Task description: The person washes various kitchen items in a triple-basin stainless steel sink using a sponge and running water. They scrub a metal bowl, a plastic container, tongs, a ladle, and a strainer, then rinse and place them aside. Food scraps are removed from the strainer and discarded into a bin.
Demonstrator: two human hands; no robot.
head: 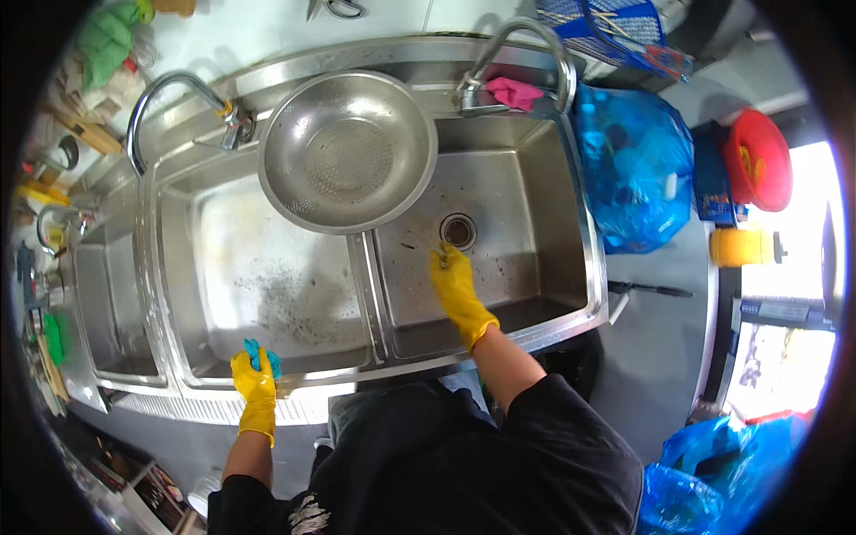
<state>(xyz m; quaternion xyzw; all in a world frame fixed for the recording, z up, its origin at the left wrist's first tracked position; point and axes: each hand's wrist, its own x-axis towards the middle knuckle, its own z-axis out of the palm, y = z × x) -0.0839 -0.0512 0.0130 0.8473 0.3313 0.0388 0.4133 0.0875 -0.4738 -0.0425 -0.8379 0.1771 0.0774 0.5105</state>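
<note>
My left hand (256, 384), in a yellow rubber glove, grips a teal cloth (273, 361) at the front rim of the middle stainless steel sink (267, 267). In the right sink (495, 187), my right hand (458, 287), gloved alike, is low beside the drain (458, 231); its fingertips are bunched, and whether they pinch anything is too small to tell. Dark specks lie on the floors of both sinks. A large perforated metal colander (348, 154) rests across the back of the divider between them.
Two curved chrome faucets (180, 75) (528, 27) stand behind the sinks, a pink cloth (515, 93) by the right one. A full blue plastic bag (635, 167) adjoins the right rim. Beyond are a red basin (759, 160) and a yellow container (742, 247). A narrower sink (117, 301) lies left.
</note>
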